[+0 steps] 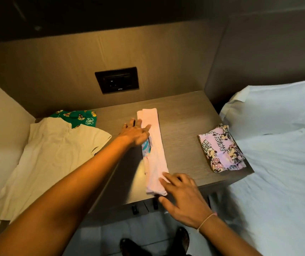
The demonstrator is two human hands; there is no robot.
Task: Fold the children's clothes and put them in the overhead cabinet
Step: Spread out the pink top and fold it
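Head view: a long, narrow-folded pale pink cotton garment (154, 145) is pressed flat mid-table (183, 115) by both hands, left hand (136, 133) at its far part, right hand (183, 193) at its near end, fingers straight.

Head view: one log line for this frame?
pink garment: long strip on table | left hand: flat on it | right hand: touches near end | cream shirt: unfolded

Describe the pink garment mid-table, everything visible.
The pink garment looks like soft pale cotton, folded lengthwise into a narrow strip, a turquoise print showing at its left edge. It lies flat on the grey table, running away toward the wall. The left hand touches its far part; the right hand rests on its near end.
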